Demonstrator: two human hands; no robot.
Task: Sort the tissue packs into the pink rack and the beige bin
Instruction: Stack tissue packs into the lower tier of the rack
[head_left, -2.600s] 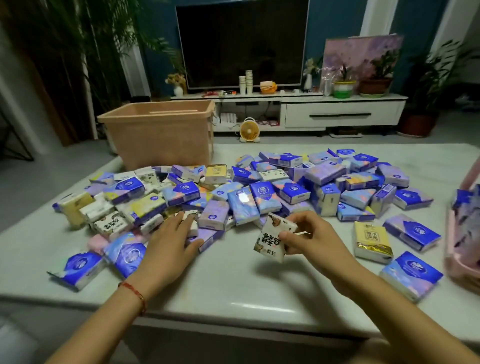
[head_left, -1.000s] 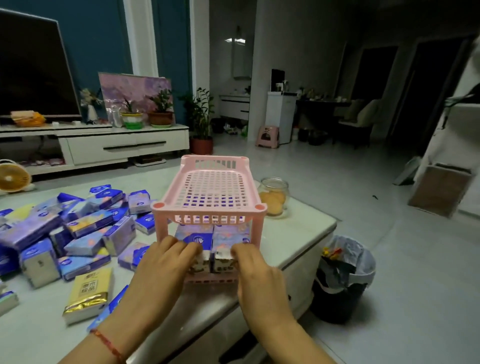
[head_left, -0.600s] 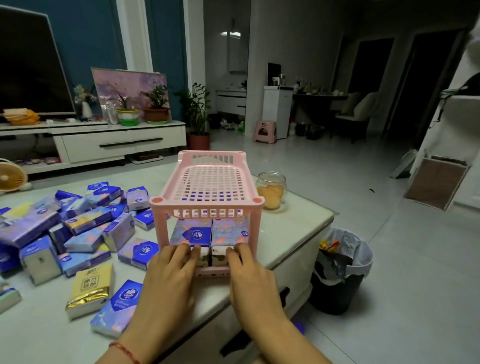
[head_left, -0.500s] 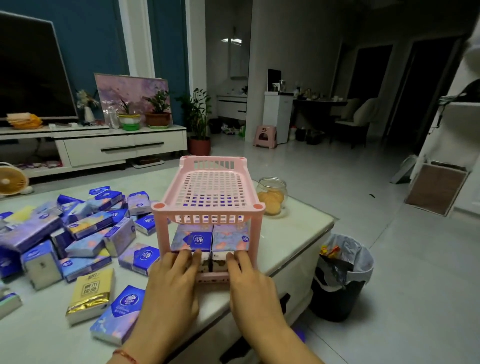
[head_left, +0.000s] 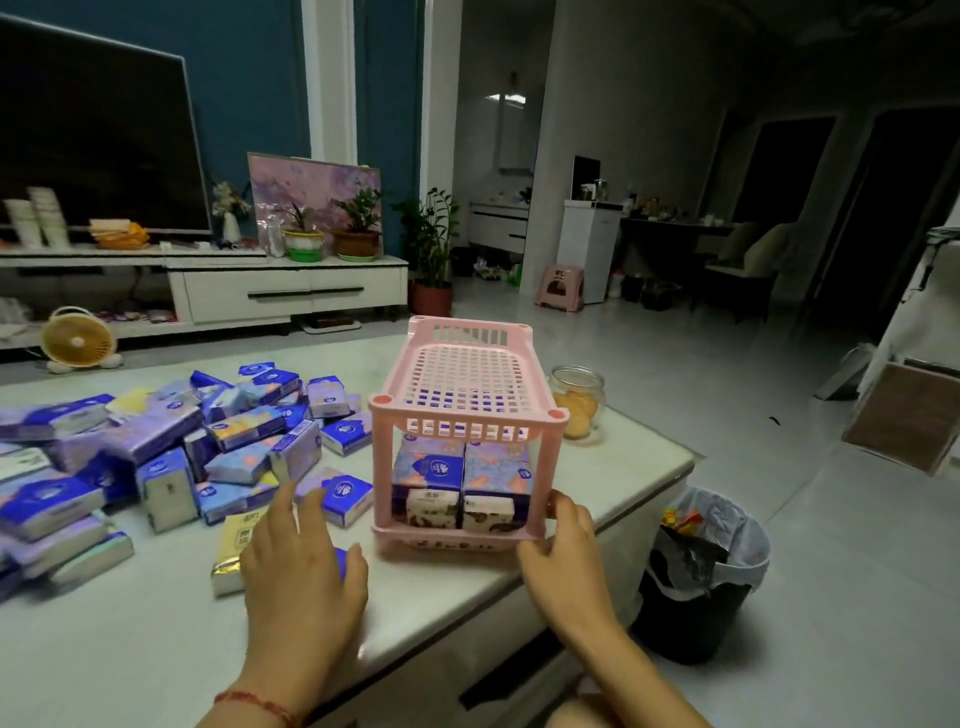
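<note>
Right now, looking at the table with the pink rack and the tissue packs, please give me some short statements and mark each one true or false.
1. The top shelf of the pink rack holds no packs. True.
2. The right hand touches the rack's near right corner. True.
3. The left hand grips a tissue pack in the air. False: it is open, fingers spread, low over packs lying on the table.
4. The glass jar stands left of the rack. False: it stands to its right, near the table edge.
5. Tissue packs fill the rack's lower shelf. True.
</note>
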